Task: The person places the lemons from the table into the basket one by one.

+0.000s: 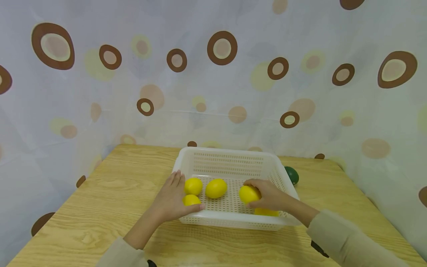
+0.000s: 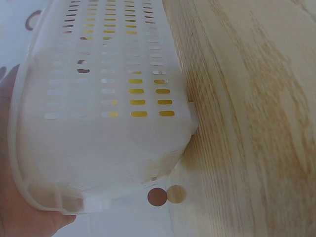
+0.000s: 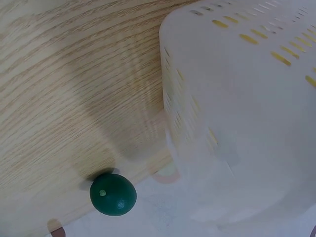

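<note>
A white plastic basket (image 1: 233, 218) with slotted walls stands on the table. My right hand (image 1: 270, 194) reaches into its right half and grips a yellow lemon (image 1: 248, 194), thumb low and fingers over the top. Just below that hand, another lemon (image 1: 267, 212) shows partly behind the front rim. My left hand (image 1: 171, 198) rests across the basket's front left corner, fingers extended along the left rim and thumb over the front rim. Close by its fingers are two lemons (image 1: 193, 186), the nearer one (image 1: 191, 200) partly covered. One more lemon (image 1: 216, 188) lies left of the middle.
A dark green round fruit (image 3: 113, 194) sits on the wooden table (image 1: 133, 174), outside the basket's right wall. Behind the table hangs a pale curtain (image 1: 186, 85) with brown and yellow circles.
</note>
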Tool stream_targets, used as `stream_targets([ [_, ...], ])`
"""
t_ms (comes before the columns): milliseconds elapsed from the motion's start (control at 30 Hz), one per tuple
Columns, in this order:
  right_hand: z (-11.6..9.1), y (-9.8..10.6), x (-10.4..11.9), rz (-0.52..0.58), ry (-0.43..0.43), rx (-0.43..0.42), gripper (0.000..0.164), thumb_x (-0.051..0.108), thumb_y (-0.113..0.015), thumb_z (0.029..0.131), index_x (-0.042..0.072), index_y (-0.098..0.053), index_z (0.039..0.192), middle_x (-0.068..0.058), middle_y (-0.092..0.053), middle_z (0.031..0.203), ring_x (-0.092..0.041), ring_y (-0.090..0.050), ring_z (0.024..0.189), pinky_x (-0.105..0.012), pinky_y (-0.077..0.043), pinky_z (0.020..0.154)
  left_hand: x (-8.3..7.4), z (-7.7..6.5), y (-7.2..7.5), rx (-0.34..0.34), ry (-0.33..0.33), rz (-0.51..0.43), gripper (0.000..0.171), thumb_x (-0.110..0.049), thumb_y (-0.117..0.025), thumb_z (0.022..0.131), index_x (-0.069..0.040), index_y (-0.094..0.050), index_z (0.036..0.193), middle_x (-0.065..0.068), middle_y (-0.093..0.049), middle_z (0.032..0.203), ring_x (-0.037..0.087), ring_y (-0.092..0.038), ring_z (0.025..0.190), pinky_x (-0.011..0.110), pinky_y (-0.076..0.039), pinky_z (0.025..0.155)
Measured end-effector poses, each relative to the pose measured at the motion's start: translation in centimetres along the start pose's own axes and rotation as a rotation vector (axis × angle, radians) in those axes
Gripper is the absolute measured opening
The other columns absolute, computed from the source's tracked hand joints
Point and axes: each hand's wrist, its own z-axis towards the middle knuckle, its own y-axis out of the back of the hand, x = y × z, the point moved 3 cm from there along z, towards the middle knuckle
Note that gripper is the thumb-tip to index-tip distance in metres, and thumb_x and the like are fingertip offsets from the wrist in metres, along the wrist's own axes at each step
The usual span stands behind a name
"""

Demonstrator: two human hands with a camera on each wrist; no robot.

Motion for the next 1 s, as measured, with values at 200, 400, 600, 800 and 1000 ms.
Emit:
stream_targets([
  [200,0.2,-0.6,0.1,-0.013,-0.015,0.026,0.058,0.027,-0.074,0.077,-0.001,-0.052,0.124,-0.015,-0.058,0.123,-0.027,-0.055,0.104,-0.043,-0.048,0.088,0.1,-0.1,0.0,-0.003,0.002,0.004,0.106,-0.067,-0.053,0.079,0.013,-0.022,0.141,0.029,-0.018,0.15,0.038,-0.009,0.143,0.048,-0.008,0.118],
  [400,0.1,-0.7,0.3,-0.021,-0.014,0.039,0.061,0.026,-0.075,0.077,-0.003,-0.051,0.125,-0.02,-0.055,0.127,-0.035,-0.054,0.111,-0.048,-0.048,0.091,0.2,0.0,0.0,-0.009,-0.001,0.004,0.106,-0.067,-0.054,0.078,0.013,-0.023,0.141,0.029,-0.019,0.15,0.039,-0.009,0.143,0.048,-0.008,0.118],
  [600,0.0,-0.9,0.3,-0.022,-0.006,0.057,0.061,0.025,-0.074,0.078,-0.005,-0.05,0.125,-0.021,-0.055,0.127,-0.037,-0.053,0.114,-0.051,-0.046,0.093,0.3,0.0,0.0,-0.013,0.001,0.005,0.106,-0.067,-0.054,0.078,0.013,-0.022,0.141,0.028,-0.018,0.15,0.038,-0.009,0.143,0.048,-0.008,0.118],
  [800,0.1,-1.3,0.5,-0.015,0.04,0.102,0.056,0.021,-0.07,0.081,-0.006,-0.05,0.126,-0.023,-0.055,0.127,-0.039,-0.052,0.115,-0.052,-0.044,0.095,0.2,-0.1,-0.1,-0.013,0.008,-0.004,0.106,-0.066,-0.055,0.078,0.012,-0.022,0.141,0.028,-0.017,0.15,0.038,-0.009,0.143,0.047,-0.008,0.118],
  [1000,0.1,-1.0,0.8,0.031,0.13,0.116,0.038,0.016,-0.064,0.086,-0.007,-0.058,0.116,-0.019,-0.064,0.113,-0.025,-0.061,0.093,-0.035,-0.054,0.081,0.2,-0.1,-0.1,-0.01,0.007,-0.007,0.105,-0.065,-0.055,0.079,0.013,-0.022,0.141,0.028,-0.018,0.15,0.038,-0.01,0.143,0.047,-0.008,0.118],
])
